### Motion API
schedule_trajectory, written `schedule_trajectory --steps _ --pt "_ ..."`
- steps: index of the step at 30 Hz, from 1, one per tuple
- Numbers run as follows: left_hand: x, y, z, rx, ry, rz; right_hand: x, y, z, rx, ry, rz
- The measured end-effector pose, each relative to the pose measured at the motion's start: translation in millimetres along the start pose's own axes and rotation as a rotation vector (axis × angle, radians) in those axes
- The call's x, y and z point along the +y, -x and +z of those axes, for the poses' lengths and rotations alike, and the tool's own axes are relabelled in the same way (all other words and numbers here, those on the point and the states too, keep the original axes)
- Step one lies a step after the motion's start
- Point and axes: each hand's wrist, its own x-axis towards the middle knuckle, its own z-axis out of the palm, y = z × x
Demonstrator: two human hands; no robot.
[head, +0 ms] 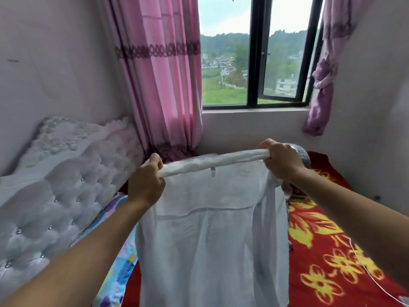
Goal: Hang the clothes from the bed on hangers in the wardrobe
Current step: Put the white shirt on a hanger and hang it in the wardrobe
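Note:
A white shirt (212,235) hangs in front of me over the bed (327,251), held up by its top edge. My left hand (147,181) grips the left end of that bunched top edge. My right hand (282,160) grips the right end, so the fabric is stretched between the two fists. A small loop hangs from the middle of the top edge. No hanger or wardrobe is in view.
The bed carries a red blanket with yellow flowers. A white tufted headboard (57,191) stands at the left, with a colourful pillow (119,251) below it. Pink curtains (163,80) flank a window (259,52) ahead. A thin white cable (365,267) lies on the blanket.

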Motion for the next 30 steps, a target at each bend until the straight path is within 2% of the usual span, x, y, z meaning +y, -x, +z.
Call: schedule_trajectory --steps 3,6,8,12,16,19,21,23,25,27,30 --pt "-3 7 39 -0.127 -0.163 0.098 26 -7 24 -0.069 -0.078 0.091" --pt "-8 7 94 -0.320 -0.308 0.215 60 -11 70 -0.192 -0.039 0.164" --pt "-14 6 139 -0.448 -0.393 0.213 87 -10 111 -0.298 -0.024 0.205" --pt "-27 7 226 -0.562 -0.401 -0.045 138 10 208 -0.588 -0.043 0.251" --pt "-42 18 303 -0.701 -0.346 -0.261 169 49 307 -0.958 -0.198 0.260" --pt "-60 31 347 -0.884 -0.197 -0.332 182 75 359 -1.213 -0.380 0.315" --pt "-66 43 368 -1.046 -0.147 -0.371 194 91 388 -1.323 -0.501 0.427" --pt "-68 57 382 -1.161 -0.125 -0.402 213 101 412 -1.291 -0.574 0.657" --pt "-71 70 393 -1.202 -0.135 -0.450 236 103 438 -1.072 -0.564 0.843" --pt "-74 79 402 -1.181 -0.156 -0.495 259 98 459 -0.883 -0.383 0.939" --pt "-69 82 412 -1.076 -0.237 -0.556 277 93 487 -0.865 -0.278 1.029"
